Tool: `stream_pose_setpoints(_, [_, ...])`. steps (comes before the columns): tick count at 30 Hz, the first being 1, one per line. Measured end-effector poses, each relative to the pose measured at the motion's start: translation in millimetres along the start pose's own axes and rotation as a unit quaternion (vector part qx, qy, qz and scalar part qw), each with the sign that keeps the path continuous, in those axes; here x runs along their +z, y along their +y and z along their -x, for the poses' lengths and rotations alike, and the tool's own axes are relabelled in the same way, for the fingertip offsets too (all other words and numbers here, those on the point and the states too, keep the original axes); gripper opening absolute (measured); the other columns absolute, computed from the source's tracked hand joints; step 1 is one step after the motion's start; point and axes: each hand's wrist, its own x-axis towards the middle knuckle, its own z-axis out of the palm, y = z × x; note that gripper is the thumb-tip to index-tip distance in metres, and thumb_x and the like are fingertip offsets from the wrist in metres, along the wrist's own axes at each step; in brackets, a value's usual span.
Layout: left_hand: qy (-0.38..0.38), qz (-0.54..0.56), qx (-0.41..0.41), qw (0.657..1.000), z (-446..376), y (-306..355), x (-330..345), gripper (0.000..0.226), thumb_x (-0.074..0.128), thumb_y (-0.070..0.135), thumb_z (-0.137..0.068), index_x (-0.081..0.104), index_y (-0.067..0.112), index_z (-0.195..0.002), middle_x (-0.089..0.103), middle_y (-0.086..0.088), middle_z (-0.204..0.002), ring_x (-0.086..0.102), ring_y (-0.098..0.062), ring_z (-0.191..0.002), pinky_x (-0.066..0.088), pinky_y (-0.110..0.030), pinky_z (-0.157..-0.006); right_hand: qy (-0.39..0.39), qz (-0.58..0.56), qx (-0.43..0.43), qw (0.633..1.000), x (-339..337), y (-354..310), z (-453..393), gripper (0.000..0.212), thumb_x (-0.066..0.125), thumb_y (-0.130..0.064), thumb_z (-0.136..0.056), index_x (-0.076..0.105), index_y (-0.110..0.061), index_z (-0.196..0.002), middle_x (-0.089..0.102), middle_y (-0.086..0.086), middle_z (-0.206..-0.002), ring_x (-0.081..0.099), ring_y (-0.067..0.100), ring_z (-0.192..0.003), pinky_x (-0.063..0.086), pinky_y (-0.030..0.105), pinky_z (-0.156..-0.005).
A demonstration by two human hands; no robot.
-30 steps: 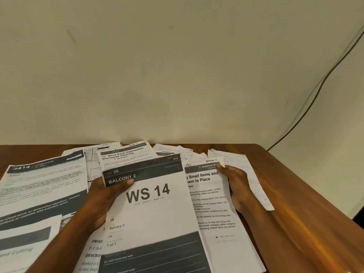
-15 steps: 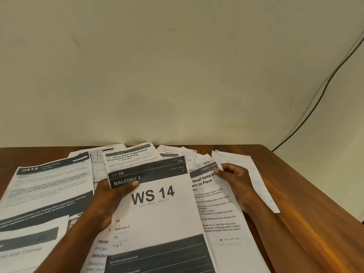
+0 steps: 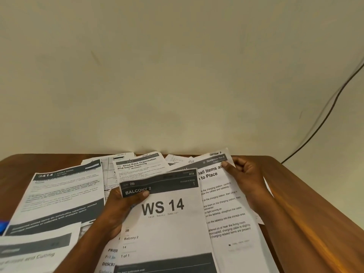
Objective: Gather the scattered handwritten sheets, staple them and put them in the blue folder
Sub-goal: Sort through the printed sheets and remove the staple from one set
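Front sheet (image 3: pixel 169 219) reads "WS 14", "BALCONY 2"; left sheet (image 3: pixel 65 194) "3414"

dim, warm, even light; soft glare on the table (image 3: pixel 307 223) at right; left-edge papers (image 3: pixel 39 251) blurred, wide-angle bending.

The right hand (image 3: pixel 246 180) shifted its grip on the "Dexterous Hand" sheet (image 3: pixel 222 198). A second ago it lay over the sheet's right edge; it then moved to the top right corner, thumb on the printed face and fingers curled behind. That corner rose off the pile and swung toward the wall, covering the handwritten pages that had shown behind it. The view also tilted, so the table (image 3: pixel 307 213) sat lower.
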Motion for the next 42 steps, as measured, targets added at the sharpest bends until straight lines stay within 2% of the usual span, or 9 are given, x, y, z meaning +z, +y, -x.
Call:
stream_pose_setpoints(5, [-0.008, -0.001, -0.005, 1.0, -0.3, -0.2, -2.7, 0.045, 0.075, -0.005, -0.085, 0.066, 0.006, -0.128, 0.076, -0.027, -0.113, 0.075, -0.051, -0.097, 0.066, -0.058, -0.074, -0.005, -0.059, -0.008, 0.998, -0.5, -11.1, 0.2, 0.015, 0.073, -0.011, -0.095, 0.077, -0.01, -0.109, 0.081, 0.013, -0.101, 0.078, 0.033, -0.096, 0.06, 0.043, -0.089])
stream_pose_setpoints(12, [-0.03, 0.03, -0.013, 0.999, -1.1, 0.2, -5.4, 0.048, 0.074, -0.005, -0.083, 0.066, 0.007, -0.129, 0.073, -0.03, -0.119, 0.072, -0.054, -0.104, 0.062, -0.065, -0.079, 0.044, -0.126, -0.025, 0.991, -6.8, -28.2, -2.6, 0.01, 0.069, -0.001, -0.095, 0.073, -0.001, -0.104, 0.079, 0.018, -0.1, 0.077, 0.023, -0.084, 0.064, 0.037, -0.08])
stream_pose_setpoints(15, [-0.042, 0.037, -0.019, 0.998, -0.9, 1.9, -4.7, 0.051, 0.074, -0.004, -0.083, 0.064, 0.008, -0.131, 0.073, -0.03, -0.121, 0.072, -0.054, -0.106, 0.061, -0.066, -0.079, 0.061, -0.111, -0.035, 0.991, -10.5, -30.2, -6.3, 0.007, 0.069, -0.003, -0.096, 0.072, -0.005, -0.102, 0.081, 0.008, -0.09, 0.076, 0.017, -0.074, 0.064, 0.031, -0.069])
stream_pose_setpoints(20, [-0.044, 0.034, -0.023, 0.998, 1.1, 3.4, -2.8, 0.053, 0.073, -0.005, -0.085, 0.061, 0.007, -0.135, 0.073, -0.028, -0.121, 0.073, -0.052, -0.105, 0.064, -0.062, -0.076, 0.032, -0.059, -0.031, 0.997, 3.6, -8.7, -7.9, 0.008, 0.075, -0.007, -0.089, 0.074, -0.013, -0.096, 0.081, 0.002, -0.089, 0.077, 0.015, -0.08, 0.064, 0.03, -0.077])
stream_pose_setpoints(27, [-0.045, 0.034, -0.037, 0.998, 0.1, 2.7, -4.5, 0.054, 0.075, -0.003, -0.084, 0.062, 0.008, -0.136, 0.071, -0.027, -0.127, 0.071, -0.051, -0.112, 0.06, -0.067, -0.085, -0.011, -0.064, 0.038, 0.997, 29.0, 10.0, 3.3, 0.011, 0.068, -0.002, -0.096, 0.072, -0.011, -0.1, 0.081, 0.005, -0.085, 0.077, 0.015, -0.074, 0.064, 0.032, -0.072])
stream_pose_setpoints(32, [-0.042, 0.035, -0.05, 0.997, 0.5, 2.3, -3.9, 0.052, 0.075, -0.001, -0.085, 0.063, 0.01, -0.134, 0.072, -0.028, -0.126, 0.07, -0.053, -0.112, 0.06, -0.067, -0.084, -0.051, -0.08, 0.057, 0.994, 42.0, 4.0, 13.1, 0.013, 0.067, 0.0, -0.096, 0.071, -0.007, -0.106, 0.081, 0.003, -0.085, 0.078, 0.014, -0.072, 0.062, 0.024, -0.063])
stream_pose_setpoints(35, [-0.039, 0.041, -0.055, 0.997, 1.0, 2.5, -2.2, 0.052, 0.077, 0.001, -0.087, 0.062, 0.011, -0.136, 0.071, -0.028, -0.126, 0.07, -0.054, -0.112, 0.059, -0.067, -0.084, -0.067, -0.072, 0.058, 0.993, 43.9, -0.5, 15.7, 0.016, 0.07, -0.005, -0.095, 0.072, -0.01, -0.109, 0.081, 0.01, -0.096, 0.079, 0.021, -0.081, 0.063, 0.028, -0.067])
stream_pose_setpoints(39, [-0.042, 0.055, -0.057, 0.996, 2.8, 5.0, 4.8, 0.05, 0.078, 0.002, -0.088, 0.062, 0.01, -0.135, 0.071, -0.029, -0.127, 0.069, -0.054, -0.113, 0.058, -0.068, -0.086, -0.08, -0.075, 0.054, 0.992, 39.6, -17.4, 21.8, 0.016, 0.07, -0.011, -0.096, 0.072, -0.012, -0.112, 0.081, 0.011, -0.098, 0.079, 0.022, -0.082, 0.065, 0.03, -0.067])
stream_pose_setpoints(42, [-0.047, 0.069, -0.052, 0.995, 5.0, 11.9, 11.6, 0.058, 0.084, 0.008, -0.081, 0.062, 0.01, -0.135, 0.069, -0.029, -0.13, 0.068, -0.053, -0.116, 0.058, -0.069, -0.09, -0.076, -0.103, 0.04, 0.991, 32.4, -34.8, 24.3, 0.02, 0.07, -0.013, -0.096, 0.072, -0.008, -0.115, 0.08, 0.015, -0.104, 0.078, 0.029, -0.088, 0.066, 0.037, -0.074])
